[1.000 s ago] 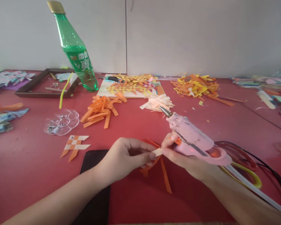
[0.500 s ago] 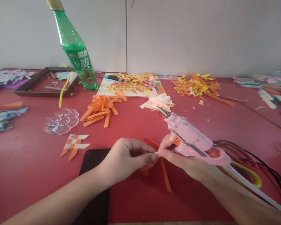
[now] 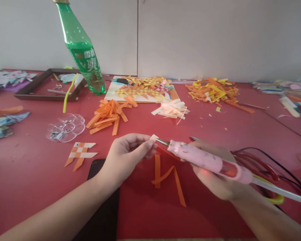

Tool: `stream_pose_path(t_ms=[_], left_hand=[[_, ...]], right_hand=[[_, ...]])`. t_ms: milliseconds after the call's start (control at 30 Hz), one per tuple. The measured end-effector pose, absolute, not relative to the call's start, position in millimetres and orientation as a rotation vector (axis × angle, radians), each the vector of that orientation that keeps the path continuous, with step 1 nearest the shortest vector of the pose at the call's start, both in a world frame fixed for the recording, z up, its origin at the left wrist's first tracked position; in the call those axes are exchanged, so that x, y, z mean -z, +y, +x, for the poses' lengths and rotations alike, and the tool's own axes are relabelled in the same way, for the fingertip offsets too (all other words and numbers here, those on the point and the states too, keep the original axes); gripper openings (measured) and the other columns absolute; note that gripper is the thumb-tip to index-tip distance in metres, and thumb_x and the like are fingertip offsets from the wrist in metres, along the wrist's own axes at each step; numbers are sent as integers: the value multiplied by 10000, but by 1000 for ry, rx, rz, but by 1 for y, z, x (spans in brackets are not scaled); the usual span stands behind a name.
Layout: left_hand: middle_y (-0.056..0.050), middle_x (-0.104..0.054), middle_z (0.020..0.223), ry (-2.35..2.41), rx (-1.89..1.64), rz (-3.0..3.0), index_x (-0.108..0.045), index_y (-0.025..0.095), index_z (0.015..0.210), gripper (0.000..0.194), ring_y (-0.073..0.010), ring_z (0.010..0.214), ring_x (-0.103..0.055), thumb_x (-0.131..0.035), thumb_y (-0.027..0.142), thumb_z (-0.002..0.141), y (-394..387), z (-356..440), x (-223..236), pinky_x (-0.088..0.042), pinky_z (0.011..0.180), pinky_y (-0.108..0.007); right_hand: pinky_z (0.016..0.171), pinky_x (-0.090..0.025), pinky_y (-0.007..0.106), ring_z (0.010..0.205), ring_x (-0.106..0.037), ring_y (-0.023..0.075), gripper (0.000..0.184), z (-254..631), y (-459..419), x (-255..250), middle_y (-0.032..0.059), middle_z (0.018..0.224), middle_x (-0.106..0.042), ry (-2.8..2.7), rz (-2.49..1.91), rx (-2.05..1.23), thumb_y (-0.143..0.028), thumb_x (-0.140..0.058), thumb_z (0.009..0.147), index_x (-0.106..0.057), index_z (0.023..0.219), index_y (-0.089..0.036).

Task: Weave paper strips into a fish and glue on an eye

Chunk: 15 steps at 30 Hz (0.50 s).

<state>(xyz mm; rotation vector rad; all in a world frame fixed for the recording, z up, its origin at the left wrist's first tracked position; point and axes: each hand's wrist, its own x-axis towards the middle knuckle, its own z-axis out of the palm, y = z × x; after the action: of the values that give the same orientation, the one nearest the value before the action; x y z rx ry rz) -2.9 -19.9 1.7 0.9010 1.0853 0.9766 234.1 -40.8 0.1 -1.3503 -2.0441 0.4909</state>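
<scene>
My left hand [image 3: 130,155] pinches a cream paper strip [image 3: 154,137] between thumb and fingers. In my right hand [image 3: 215,177] is a pink hot glue gun [image 3: 203,159], a red light showing on its side. Its metal nozzle [image 3: 163,142] points left and meets the end of the strip, or comes very close to it. Below my hands lie several orange paper strips [image 3: 157,170] on the red table. To the left rests a woven orange-and-white paper fish [image 3: 80,152], flat on the tabletop.
A black phone-like slab [image 3: 102,207] lies under my left forearm. Behind are orange strips [image 3: 107,117], cream strips [image 3: 172,108], a clear compartment dish [image 3: 66,128], a green bottle [image 3: 85,63] and a dark frame [image 3: 45,97]. Cables [image 3: 256,157] and yellow handles [image 3: 278,200] sit at right.
My hands have moved apart. The glue gun has swung down and left, bringing its nozzle to the cream strip. Orange strips that my hands partly covered now show on the table.
</scene>
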Motion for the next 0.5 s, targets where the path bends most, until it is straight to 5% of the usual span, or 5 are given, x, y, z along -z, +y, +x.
stream_pose_path(t_ms=[200, 500], left_hand=[[-11, -743, 741, 1104, -975, 938, -700, 162, 850, 197, -83, 658, -675, -743, 346, 797, -21, -2, -2, -510, 585, -135], [-36, -731, 821, 1311, -1006, 1315, -676, 181, 877, 135, -156, 760, -697, -678, 309, 835, -28, -2, -5, -556, 669, -233]], right_hand=[[450, -343, 278, 481, -492, 145, 143, 230, -39, -2, -28, 557, -541, -2081, -1280, -283, -151, -492, 674, -535, 771, -247], [435, -308, 264, 401, -362, 115, 144, 226, -37, -4, -48, 498, -484, -2172, -1272, -53, -129, -481, 629, -469, 712, -246]])
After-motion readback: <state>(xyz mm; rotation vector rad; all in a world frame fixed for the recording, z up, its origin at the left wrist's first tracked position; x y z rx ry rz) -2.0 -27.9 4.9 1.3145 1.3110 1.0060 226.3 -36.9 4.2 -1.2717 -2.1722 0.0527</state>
